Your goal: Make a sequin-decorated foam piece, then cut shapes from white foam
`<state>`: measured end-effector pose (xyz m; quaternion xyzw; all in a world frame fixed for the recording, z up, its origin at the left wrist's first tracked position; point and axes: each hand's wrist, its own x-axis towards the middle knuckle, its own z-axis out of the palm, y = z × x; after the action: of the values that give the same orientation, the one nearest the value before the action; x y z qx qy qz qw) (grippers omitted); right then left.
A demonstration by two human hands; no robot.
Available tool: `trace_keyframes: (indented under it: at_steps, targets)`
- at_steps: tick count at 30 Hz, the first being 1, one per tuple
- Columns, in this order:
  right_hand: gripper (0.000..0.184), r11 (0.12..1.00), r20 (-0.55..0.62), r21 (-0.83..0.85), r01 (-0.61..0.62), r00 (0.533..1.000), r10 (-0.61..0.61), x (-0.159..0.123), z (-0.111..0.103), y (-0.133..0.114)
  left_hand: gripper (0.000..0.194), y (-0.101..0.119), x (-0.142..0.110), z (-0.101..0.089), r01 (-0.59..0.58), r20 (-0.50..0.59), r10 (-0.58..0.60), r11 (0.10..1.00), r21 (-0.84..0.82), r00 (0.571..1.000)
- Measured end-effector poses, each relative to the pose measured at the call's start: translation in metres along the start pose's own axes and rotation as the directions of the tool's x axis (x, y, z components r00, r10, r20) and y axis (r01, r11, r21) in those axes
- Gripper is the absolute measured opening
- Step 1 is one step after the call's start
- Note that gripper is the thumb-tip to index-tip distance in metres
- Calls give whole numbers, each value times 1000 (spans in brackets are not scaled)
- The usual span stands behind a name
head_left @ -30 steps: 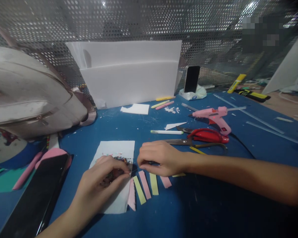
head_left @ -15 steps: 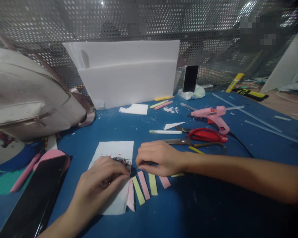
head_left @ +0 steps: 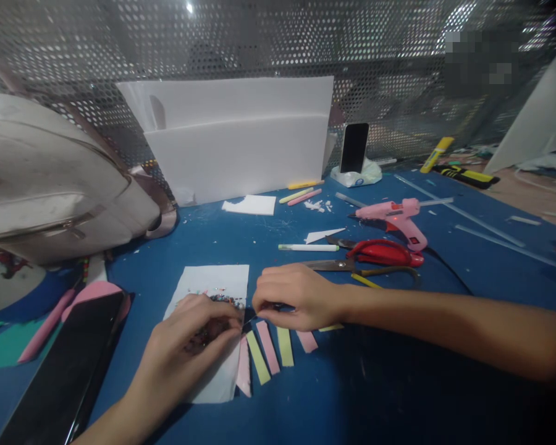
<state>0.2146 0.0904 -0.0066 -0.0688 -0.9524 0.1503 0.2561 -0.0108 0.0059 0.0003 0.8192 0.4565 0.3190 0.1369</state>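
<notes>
My left hand (head_left: 192, 337) is closed in a pinch over a white sheet of paper (head_left: 213, 388), thumb against fingertips. Small dark and coloured beads (head_left: 227, 301) lie in a heap on that sheet, partly hidden under my palm. Close by on the right, my right hand (head_left: 296, 296) pinches too, its other fingers curled. A thin pale strand (head_left: 250, 319) runs between the two pinches; whether it is thread or wire I cannot tell. Pink and yellow paper strips, among them a yellow strip (head_left: 258, 357) and a pink strip (head_left: 267, 346), fan out below my hands.
Scissors (head_left: 338, 266), red-handled pliers (head_left: 380, 252) and a pink glue gun (head_left: 393, 216) lie beyond my right arm. A black phone (head_left: 69, 364) is at left, near a backpack (head_left: 65, 179). White boards (head_left: 241, 148) and another phone (head_left: 354, 147) stand at the back.
My hands stay in nearly the same place. The thin strand between them shows more clearly now, and the view has shifted very slightly.
</notes>
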Motion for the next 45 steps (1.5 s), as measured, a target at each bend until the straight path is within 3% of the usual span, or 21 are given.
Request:
trace_keyframes:
  at_steps: [11, 20, 28, 45]
  targets:
    - [11, 1000, 15, 4, 6, 1000, -6, 0, 3, 1, 7, 2, 1, 2, -9, -3, 9, 1000, 25, 1000]
    - [8, 1000, 10, -13, -3, 1000, 4, 0, 4, 1, 14, 8, 4, 2, -131, 38, 128, 985, 110, 991]
    - [8, 998, 22, -45, -39, 999, 40, 1, 1, -2, 8, 7, 3, 3, -99, 5, 99, 988, 117, 995]
    - [8, 1000, 43, 12, 27, 999, -27, 2, 3, 1, 11, 5, 6, 11, -136, 1, 137, 988, 70, 991]
